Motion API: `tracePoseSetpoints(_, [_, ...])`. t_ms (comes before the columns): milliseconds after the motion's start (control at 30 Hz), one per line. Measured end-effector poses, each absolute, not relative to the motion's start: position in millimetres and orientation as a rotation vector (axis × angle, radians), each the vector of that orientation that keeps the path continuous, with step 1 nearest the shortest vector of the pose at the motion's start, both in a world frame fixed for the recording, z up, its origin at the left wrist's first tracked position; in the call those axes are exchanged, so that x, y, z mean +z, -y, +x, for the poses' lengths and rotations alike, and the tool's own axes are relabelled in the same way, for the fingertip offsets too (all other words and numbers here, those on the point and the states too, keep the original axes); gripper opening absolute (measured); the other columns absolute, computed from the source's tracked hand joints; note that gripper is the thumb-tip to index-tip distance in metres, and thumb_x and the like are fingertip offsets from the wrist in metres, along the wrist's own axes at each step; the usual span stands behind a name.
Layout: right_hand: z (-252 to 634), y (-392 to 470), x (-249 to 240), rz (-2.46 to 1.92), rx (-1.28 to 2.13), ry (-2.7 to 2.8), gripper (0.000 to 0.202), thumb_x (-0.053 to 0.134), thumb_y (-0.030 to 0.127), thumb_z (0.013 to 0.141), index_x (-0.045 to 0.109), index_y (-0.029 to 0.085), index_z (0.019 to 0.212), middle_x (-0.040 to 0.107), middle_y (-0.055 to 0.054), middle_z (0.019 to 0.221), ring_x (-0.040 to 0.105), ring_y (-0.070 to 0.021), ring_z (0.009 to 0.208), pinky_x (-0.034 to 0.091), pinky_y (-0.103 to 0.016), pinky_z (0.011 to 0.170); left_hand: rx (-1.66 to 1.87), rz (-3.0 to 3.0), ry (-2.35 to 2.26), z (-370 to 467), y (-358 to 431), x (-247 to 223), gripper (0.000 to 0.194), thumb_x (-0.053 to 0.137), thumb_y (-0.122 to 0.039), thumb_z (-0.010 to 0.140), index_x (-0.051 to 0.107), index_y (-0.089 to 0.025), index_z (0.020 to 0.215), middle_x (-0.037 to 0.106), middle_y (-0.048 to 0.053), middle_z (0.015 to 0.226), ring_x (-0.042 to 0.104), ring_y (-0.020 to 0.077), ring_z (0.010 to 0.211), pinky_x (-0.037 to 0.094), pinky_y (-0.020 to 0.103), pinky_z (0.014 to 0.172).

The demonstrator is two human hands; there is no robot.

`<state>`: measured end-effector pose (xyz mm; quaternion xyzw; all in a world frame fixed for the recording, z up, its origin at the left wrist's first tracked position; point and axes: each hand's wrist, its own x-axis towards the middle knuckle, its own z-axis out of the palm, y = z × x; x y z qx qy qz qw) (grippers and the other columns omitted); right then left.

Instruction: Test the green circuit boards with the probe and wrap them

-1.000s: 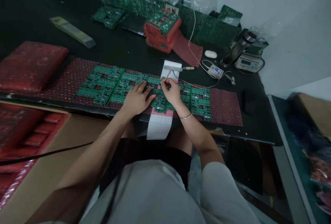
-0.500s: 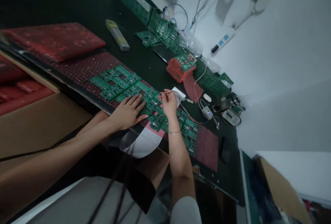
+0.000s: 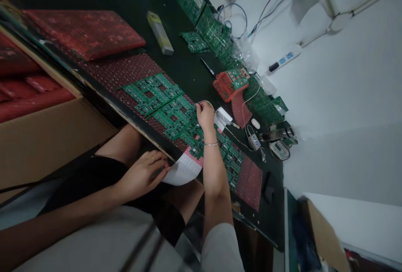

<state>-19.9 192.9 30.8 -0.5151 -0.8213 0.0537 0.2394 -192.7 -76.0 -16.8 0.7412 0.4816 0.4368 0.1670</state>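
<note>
My left hand is at the table's front edge, fingers curled in, thumb and fingertips closed at the left edge of a white sheet with a pink patterned end. Several green circuit boards lie joined in a row on red bubble wrap. Over the middle of that row my right hand is closed in a pinch. What sits in its fingertips is too small to name; a thin cable runs away from near them.
Behind the boards stand a red-wrapped block, a black pen and a yellow-grey box. A thick red-wrapped pack lies at left. Green board-walled bins line the wall. An open carton stands below the front edge.
My left hand has come off the boards, down to the front edge beside the white sheet, its fingers curling. My right hand stays over the boards. The view has shifted slightly.
</note>
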Motion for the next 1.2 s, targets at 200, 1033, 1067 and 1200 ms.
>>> tracePoseSetpoints(200, [-20.2, -193.9, 29.5, -1.463, 0.037, 2.303, 0.018, 0.061, 0.029, 0.107, 0.067, 0.019, 0.094, 0.074, -0.010, 0.096, 0.069, -0.0237, 0.095, 0.052, -0.034, 0.094, 1.129, 1.959, -1.411, -196.2, 80.4, -34.4, 0.032, 0.051, -0.042, 0.104, 0.074, -0.023, 0.093, 0.076, 0.008, 0.102, 0.072, 0.0256, 0.096, 0.057, 0.039, 0.086])
tracePoseSetpoints(1033, [-7.3, -219.9, 5.5, -1.332, 0.211, 2.279, 0.043, 0.046, 0.056, 0.112, 0.064, 0.020, 0.098, 0.068, -0.007, 0.095, 0.070, -0.0229, 0.109, 0.054, -0.044, 0.110, 1.141, 1.735, -1.385, -184.3, 75.4, -42.2, 0.040, 0.056, -0.056, 0.103, 0.075, -0.022, 0.095, 0.075, 0.008, 0.101, 0.071, 0.0230, 0.095, 0.058, 0.035, 0.086])
tracePoseSetpoints(1067, [-7.3, -220.4, 4.6, -1.335, 0.213, 2.280, 0.041, 0.046, 0.055, 0.112, 0.064, 0.020, 0.098, 0.068, -0.006, 0.095, 0.069, -0.0227, 0.108, 0.054, -0.044, 0.110, 1.160, 1.816, -1.416, -186.3, 72.2, -40.7, 0.037, 0.056, -0.053, 0.104, 0.077, -0.023, 0.100, 0.076, 0.009, 0.106, 0.070, 0.0249, 0.100, 0.057, 0.038, 0.091])
tracePoseSetpoints(1200, [-8.1, -220.9, 0.8, -1.353, 0.222, 2.260, 0.042, 0.045, 0.054, 0.113, 0.063, 0.020, 0.098, 0.068, -0.007, 0.095, 0.070, -0.0228, 0.108, 0.054, -0.043, 0.109, 1.131, 2.096, -1.276, -190.9, 48.0, -35.5, 0.031, 0.056, -0.047, 0.105, 0.081, -0.029, 0.111, 0.076, 0.009, 0.123, 0.066, 0.0302, 0.119, 0.051, 0.047, 0.102])
